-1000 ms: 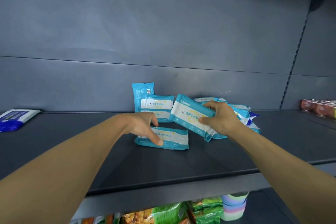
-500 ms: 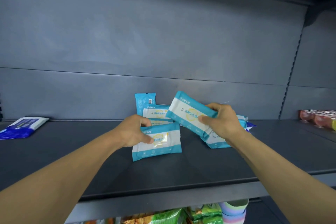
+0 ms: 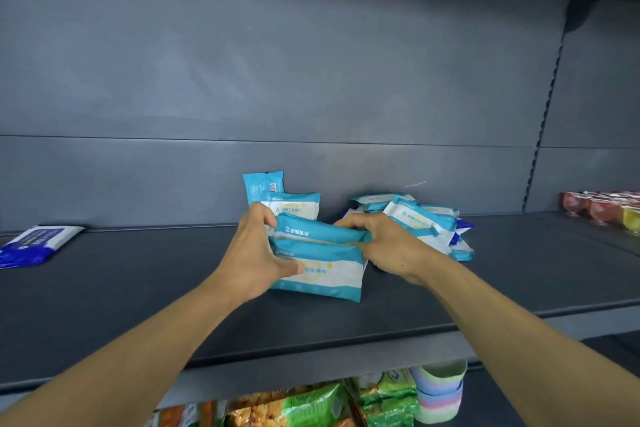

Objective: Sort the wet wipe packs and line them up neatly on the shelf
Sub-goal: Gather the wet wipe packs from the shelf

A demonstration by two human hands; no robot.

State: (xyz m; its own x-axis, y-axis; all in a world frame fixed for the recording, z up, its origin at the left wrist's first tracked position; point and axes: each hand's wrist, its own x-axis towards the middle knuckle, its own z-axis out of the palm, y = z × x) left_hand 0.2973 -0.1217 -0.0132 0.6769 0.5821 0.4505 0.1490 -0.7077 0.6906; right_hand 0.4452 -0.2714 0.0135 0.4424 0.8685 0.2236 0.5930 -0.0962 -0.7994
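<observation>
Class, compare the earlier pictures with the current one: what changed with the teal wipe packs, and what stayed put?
The right hand brought its pack left, behind the left hand's front pack; both hands now hold the pair. The standing packs, the pile and the blue pack stayed.

The scene is seen by one head camera only, from near and a little above, facing forward at the shelf [image 3: 381, 315] and its back wall [image 3: 311, 80].
</observation>
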